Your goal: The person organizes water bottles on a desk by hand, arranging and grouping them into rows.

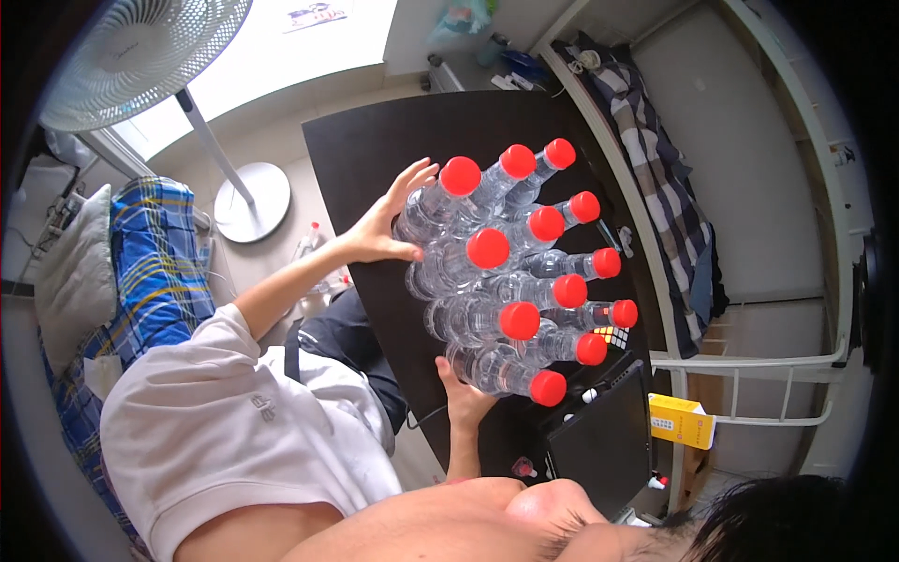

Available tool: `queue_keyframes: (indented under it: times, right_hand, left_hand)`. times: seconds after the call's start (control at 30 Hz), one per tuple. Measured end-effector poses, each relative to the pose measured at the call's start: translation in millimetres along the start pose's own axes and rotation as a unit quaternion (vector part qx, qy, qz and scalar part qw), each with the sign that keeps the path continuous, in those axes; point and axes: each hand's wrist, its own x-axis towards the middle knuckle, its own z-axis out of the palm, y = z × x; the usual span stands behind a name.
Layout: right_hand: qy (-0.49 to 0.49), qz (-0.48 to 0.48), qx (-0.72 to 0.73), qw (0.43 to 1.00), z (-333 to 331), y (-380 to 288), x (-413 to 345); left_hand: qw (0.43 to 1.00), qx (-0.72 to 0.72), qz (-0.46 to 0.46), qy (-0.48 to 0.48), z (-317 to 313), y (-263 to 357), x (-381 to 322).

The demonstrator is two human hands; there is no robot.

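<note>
Several clear plastic bottles (449,260) with red screw caps (488,249) stand packed tightly together in rows above the dark tabletop (365,161), their necks leaning to the right of the view. My left hand (386,225) lies against the upper left corner of the group, fingers spread and thumb on a bottle side. At the lower end, my right hand (463,397) grips the group, with the thumb visible and the fingers hidden behind the bottles. Whether the bottle bases touch the tabletop, I cannot tell. Any wrap around them is also unclear.
Beyond the bottles are a Rubik's cube (616,337) and a black monitor (604,442). A yellow box (681,421) is by the white bed rail (751,362). A Midea fan (253,204) stands at left, near loose bottles (309,242) on the floor and a blue plaid bed (154,246).
</note>
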Motion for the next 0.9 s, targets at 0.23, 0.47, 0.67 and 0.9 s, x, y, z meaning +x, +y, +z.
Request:
queue_keyframes:
  times: [0.23, 0.47, 0.67, 0.9]
  right_hand:
    - [-0.02, -0.04, -0.087, 0.995, -8, 19, -3]
    - [0.036, -0.069, -0.031, 0.996, -1, 6, 3]
    - [0.005, 0.007, 0.025, 1.0, 2, 2, 2]
    - [0.007, 0.041, 0.067, 0.997, 4, 13, -5]
  left_hand:
    - [0.987, 0.047, -0.061, 0.139, 33, 28, -34]
    - [0.995, 0.04, -0.084, 0.025, 18, 15, -42]
    - [0.993, 0.115, -0.019, 0.032, 21, 14, -43]
    - [0.991, 0.104, 0.028, 0.073, 32, 24, -54]
